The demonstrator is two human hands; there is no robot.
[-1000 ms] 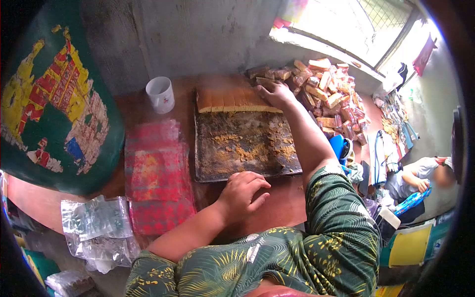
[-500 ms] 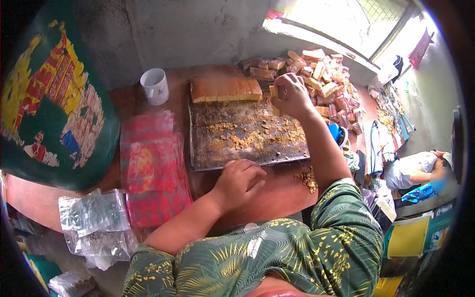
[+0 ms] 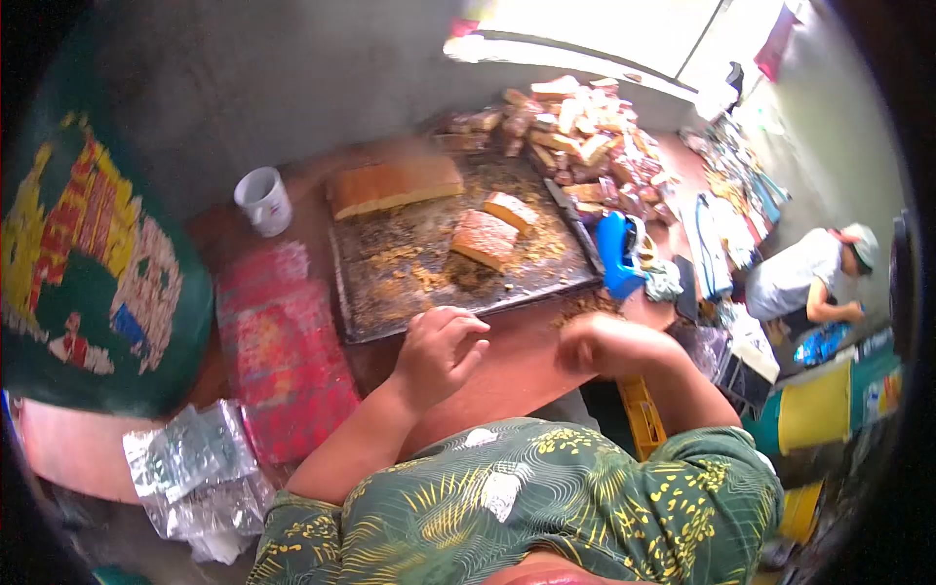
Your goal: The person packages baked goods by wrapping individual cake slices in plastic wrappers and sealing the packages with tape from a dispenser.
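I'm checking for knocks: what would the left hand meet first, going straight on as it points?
Probably the near rim of the tray, just ahead of the left hand; depth is unclear, so it might pass above it.

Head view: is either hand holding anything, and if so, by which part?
The left hand, at the near edge of the tray, holds nothing visible. The right hand is blurred, so whether it holds anything cannot be told.
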